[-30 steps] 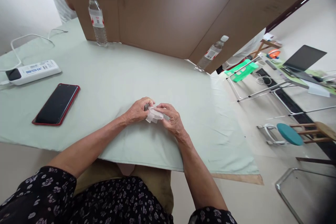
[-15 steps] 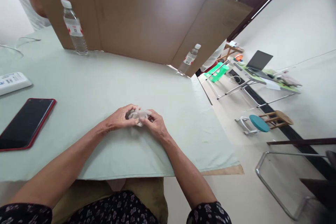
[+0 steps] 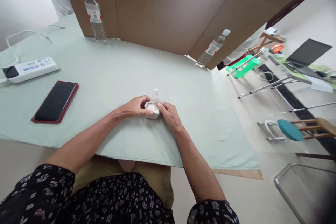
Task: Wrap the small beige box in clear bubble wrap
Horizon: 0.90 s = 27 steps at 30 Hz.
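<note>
Pale green cloth (image 3: pixel 110 73) covers the table, and both of the person's hands rest on it near the front edge. Between them sits a small crumpled whitish packet of thin translucent wrapping (image 3: pixel 153 108), lying on the cloth near the middle of the table. The left hand (image 3: pixel 133 106) is curled, its fingertips pressed against the packet's left side. The right hand (image 3: pixel 169 114) is likewise curled, with thumb and forefinger pinching the packet's right side; a thin flap of the wrapping stands up just above the fingers. What the packet contains cannot be determined.

To the left, well apart from the hands, a black smartphone in a red case (image 3: pixel 55 101) lies flat, screen up. Beyond it lies a white power strip (image 3: pixel 30 69) with a white cable leading off towards the table's far left. A brown cardboard partition (image 3: pixel 162 10) stands along the far edge of the table. One clear plastic water bottle with a white cap (image 3: pixel 93 13) stands upright against its left part; a second clear bottle (image 3: pixel 213 48) stands at its right corner.
</note>
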### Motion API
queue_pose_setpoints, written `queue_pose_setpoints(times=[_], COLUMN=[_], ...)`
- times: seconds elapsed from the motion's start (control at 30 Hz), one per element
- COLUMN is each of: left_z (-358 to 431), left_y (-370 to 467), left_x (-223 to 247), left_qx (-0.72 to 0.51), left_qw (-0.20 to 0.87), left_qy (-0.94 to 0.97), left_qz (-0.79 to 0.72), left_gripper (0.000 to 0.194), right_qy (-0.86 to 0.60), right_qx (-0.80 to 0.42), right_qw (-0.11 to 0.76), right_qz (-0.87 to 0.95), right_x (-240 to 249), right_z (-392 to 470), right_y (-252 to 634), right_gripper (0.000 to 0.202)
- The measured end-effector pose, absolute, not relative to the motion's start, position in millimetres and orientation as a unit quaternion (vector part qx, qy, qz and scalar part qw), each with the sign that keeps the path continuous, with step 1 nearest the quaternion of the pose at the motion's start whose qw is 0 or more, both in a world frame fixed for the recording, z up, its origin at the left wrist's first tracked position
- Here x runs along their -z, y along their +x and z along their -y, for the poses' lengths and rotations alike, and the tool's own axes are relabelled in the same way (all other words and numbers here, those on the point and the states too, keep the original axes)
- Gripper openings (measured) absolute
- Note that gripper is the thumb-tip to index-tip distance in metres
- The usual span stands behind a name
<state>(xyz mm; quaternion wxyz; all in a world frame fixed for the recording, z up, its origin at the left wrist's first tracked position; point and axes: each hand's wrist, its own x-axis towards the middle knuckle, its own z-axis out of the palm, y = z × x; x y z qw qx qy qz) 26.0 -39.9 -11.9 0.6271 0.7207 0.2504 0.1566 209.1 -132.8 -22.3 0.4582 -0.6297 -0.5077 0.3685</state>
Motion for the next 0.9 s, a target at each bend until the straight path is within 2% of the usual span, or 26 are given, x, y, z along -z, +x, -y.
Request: queue_pose_setpoints(times=[0.13,0.23,0.47,0.57,0.63,0.73,0.9], left_z=[40,40,40,40,40,41,41], left_y=[25,25,21,20,20,20,21], left_x=[13,10,0,2,4,6,7], left_qx=[-0.161,-0.157,-0.118,-0.112,-0.113,-0.107,-0.108], left_qw=[0.621,0.665,0.711,0.705,0.702,0.705,0.704], left_qy=[0.722,0.683,0.647,0.655,0.658,0.66,0.666], left_qz=[-0.258,-0.257,-0.249,-0.249,-0.246,-0.237,-0.223], left_gripper=[0.054,0.056,0.057,0.06,0.061,0.058,0.053], right_qy=[-0.638,-0.637,-0.602,-0.632,-0.654,-0.663,-0.643], right_qx=[-0.353,-0.341,-0.389,-0.304,-0.219,-0.162,-0.22], right_qw=[0.453,0.455,0.46,0.531,0.554,0.523,0.487], right_qz=[0.513,0.521,0.524,0.475,0.466,0.51,0.549], right_x=[23,21,26,29,29,28,33], right_z=[132,135,137,137,140,146,145], right_y=[209,209,209,212,216,220,217], right_gripper=[0.042,0.041,0.04,0.039,0.028,0.018,0.02])
